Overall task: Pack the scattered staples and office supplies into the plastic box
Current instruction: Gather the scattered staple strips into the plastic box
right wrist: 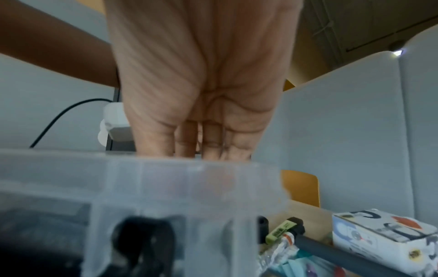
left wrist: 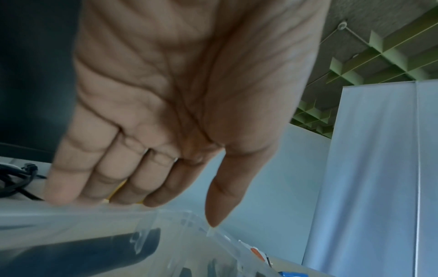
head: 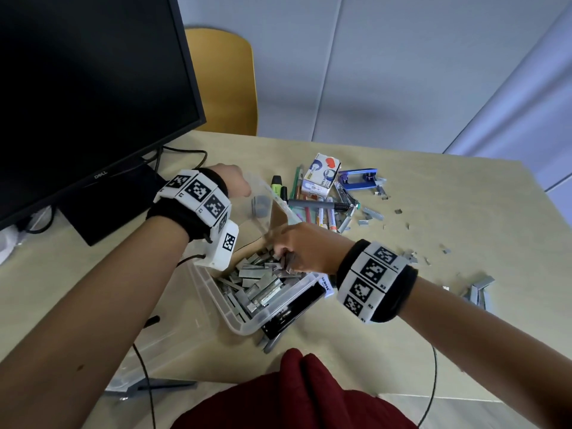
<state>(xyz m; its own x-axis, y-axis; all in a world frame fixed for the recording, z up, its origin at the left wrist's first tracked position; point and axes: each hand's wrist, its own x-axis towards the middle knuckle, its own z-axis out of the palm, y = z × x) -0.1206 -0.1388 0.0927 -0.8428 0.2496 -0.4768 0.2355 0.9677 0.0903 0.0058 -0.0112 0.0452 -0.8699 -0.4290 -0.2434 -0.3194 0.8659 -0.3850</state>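
Observation:
A clear plastic box [head: 247, 323] stands tilted at the middle of the table, half full of grey staple strips [head: 260, 283]. My left hand [head: 240, 184] grips its raised far rim; in the left wrist view the fingers [left wrist: 99, 180] lie outside the box wall [left wrist: 71, 221] and the thumb touches the rim. My right hand [head: 283, 253] reaches down into the box, its fingers bunched on a few staple strips. In the right wrist view the box wall [right wrist: 142, 178] hides those fingertips. Loose staples [head: 478, 292] lie on the table to the right, and more staples [head: 373, 213] lie near the pens.
Pens and markers [head: 312, 209], a small printed carton [head: 320, 178] and a blue stapler [head: 359, 178] lie beyond the box. A black stapler [head: 291, 314] sits against the box's right side. A monitor [head: 77, 88] with cables stands at the left, a yellow chair [head: 223, 82] behind.

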